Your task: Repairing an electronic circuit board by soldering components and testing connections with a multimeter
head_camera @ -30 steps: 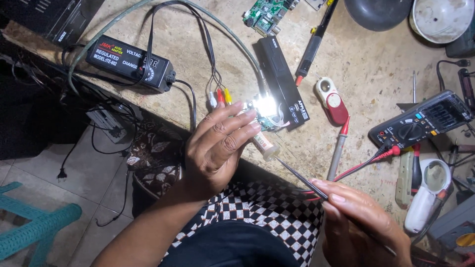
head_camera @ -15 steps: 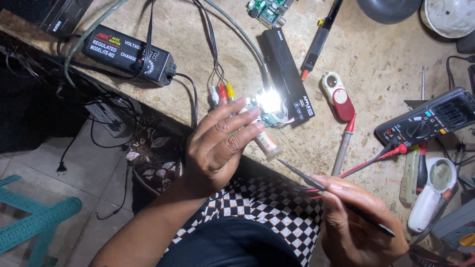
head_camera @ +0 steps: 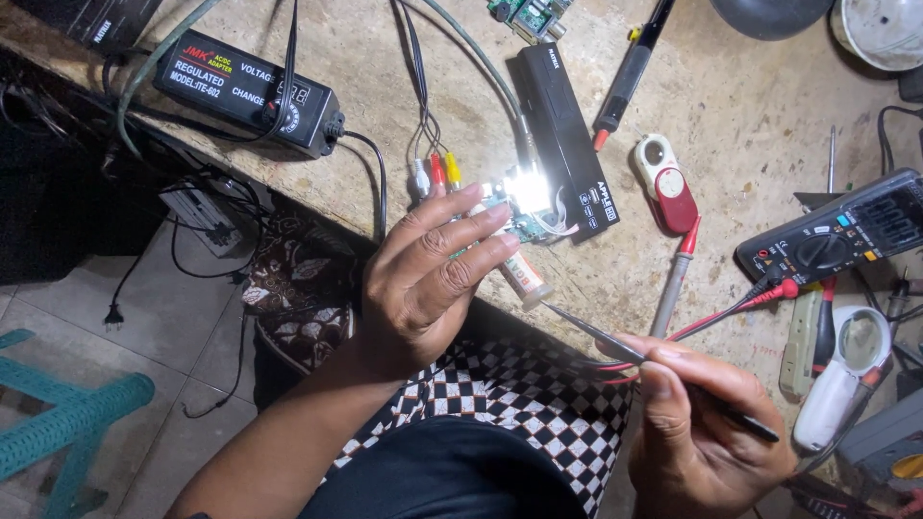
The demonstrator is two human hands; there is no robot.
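Since a second ago the left hand (head_camera: 423,279) has barely shifted, its lit piece staying at the table's near edge, while the right hand (head_camera: 707,423) has drawn in a little and tilted its black tweezers (head_camera: 663,370) so the tip points toward ten o'clock, at the left hand.

The left hand's fingers are curled around a small lit circuit board (head_camera: 524,197) and a pale cylindrical tube (head_camera: 524,274) under it; the glare hides just how the board is pinched. The right hand's fingers are closed on the tweezers near their rear end, the tip well short of the board and holding nothing I can make out.

On the table (head_camera: 731,86), a slim black box (head_camera: 567,135) lies at twelve o'clock from the board, touching or just beside it. A black power adapter (head_camera: 240,91) sits at ten o'clock, three coloured plugs (head_camera: 435,173) just left of the glow. A multimeter (head_camera: 846,235) with red probes (head_camera: 678,279) lies at three o'clock, a white magnifier (head_camera: 846,375) below it.

My guess is that the work sits mid-way: the board is powered and glowing, the tweezers only poised, so the fine picking or probing looks yet to be done
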